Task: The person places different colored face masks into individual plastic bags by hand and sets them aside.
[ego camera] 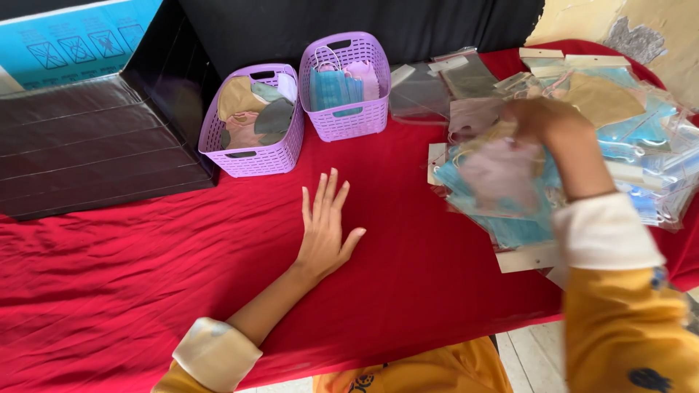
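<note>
The person wears a yellow top with small dark blue shapes on it and wide cream cuffs on both sleeves.

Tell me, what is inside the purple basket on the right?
The right purple basket holds blue face masks standing on edge and a pink mask beside them. What lies beneath them at the bottom is covered.

Your left hand (325, 229) is lying flat on the tablecloth (145, 276), in front of two baskets (255, 120) standing side by side with masks (335, 87) sitting in them. To their left a box (95, 138) is resting. Your right hand (542, 120) is reaching over the pile of packets (641, 153) lying at the right.
</note>
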